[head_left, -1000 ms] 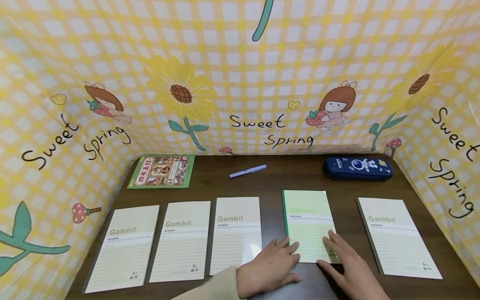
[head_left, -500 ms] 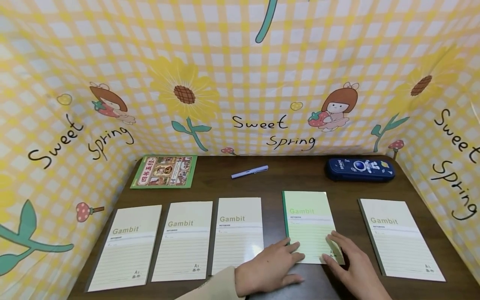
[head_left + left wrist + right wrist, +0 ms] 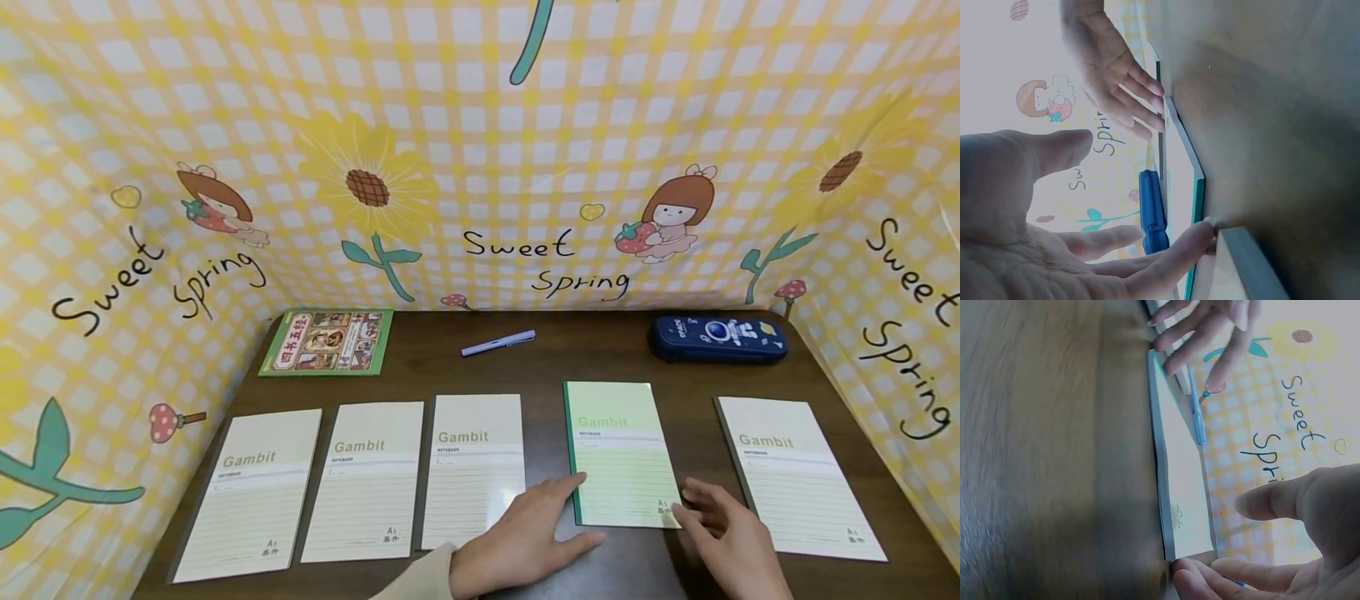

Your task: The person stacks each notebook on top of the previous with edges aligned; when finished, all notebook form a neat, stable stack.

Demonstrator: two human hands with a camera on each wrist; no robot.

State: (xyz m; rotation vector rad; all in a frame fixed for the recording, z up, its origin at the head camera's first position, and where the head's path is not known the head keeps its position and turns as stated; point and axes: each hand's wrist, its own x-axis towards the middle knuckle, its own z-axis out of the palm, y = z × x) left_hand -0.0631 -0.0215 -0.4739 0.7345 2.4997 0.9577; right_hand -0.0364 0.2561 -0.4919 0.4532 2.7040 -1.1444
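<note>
A pale green "Gambit" notebook [image 3: 618, 458] with a darker green spine lies flat on the dark wooden table, between my two hands. My left hand [image 3: 517, 542] is at its lower left, fingers extended, with the index fingertip right at the spine. At the lower right corner is my right hand [image 3: 731, 537], fingers loosely bent and thumb tip close to the edge. The right wrist view shows the notebook [image 3: 1182, 487] lying between the left fingers [image 3: 1194, 328] and the right fingertips. Neither hand grips it.
Three white notebooks [image 3: 258, 492] stand in a row to the left, and another white notebook [image 3: 802, 475] lies to the right. Behind are a green-bordered book [image 3: 326, 342], a lilac pen [image 3: 498, 342] and a navy pencil case [image 3: 717, 338]. Checked cloth [image 3: 480, 150] walls surround the table.
Both hands have drawn outward off the green notebook's cover: the left fingers back to the spine, the right hand off the right edge. The notebook stays almost in place.
</note>
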